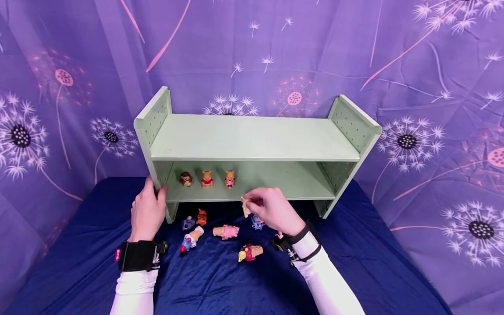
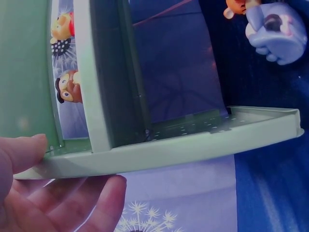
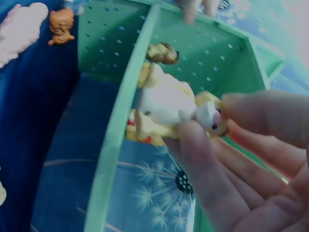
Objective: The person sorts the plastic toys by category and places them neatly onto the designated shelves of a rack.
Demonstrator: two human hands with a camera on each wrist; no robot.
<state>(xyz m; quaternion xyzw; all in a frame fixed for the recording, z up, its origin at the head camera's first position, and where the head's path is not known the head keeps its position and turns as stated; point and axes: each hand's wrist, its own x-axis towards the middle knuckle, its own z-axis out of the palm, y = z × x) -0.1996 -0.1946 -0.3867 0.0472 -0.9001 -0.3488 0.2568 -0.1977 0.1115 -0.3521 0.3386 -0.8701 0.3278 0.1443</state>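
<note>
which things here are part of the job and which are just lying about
Likely part of the job:
- pale yellow figurine, pinched by the right hand
- green shelf, gripped by the left hand
- three figurines on the shelf

Just lying about:
- loose figurines, though perhaps waiting their turn
- blue cloth
- purple curtain

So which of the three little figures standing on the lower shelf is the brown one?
The owl-like figure at the left end of the row, nearest the left hand. The other two are golden-yellow bears.
</note>
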